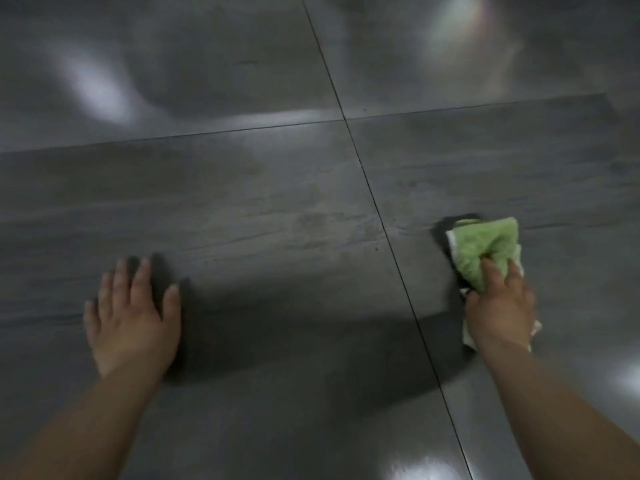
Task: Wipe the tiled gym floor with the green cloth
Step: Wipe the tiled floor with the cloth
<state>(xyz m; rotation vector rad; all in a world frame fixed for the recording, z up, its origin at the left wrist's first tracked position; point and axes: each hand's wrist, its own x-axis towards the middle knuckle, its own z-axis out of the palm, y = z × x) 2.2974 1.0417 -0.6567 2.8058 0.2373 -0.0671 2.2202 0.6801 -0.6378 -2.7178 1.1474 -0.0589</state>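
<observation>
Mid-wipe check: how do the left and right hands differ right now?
The left hand lies flat with fingers spread; the right hand curls its fingers into the cloth. The left hand rests on bare floor; the right hand has cloth under it. Both are palm-down, either side of a grout line.

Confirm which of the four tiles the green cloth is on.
The near-right tile: right of the long grout line, nearer than the cross joint. The right hand grips the green cloth there; the left hand rests flat on the near-left tile.
</observation>
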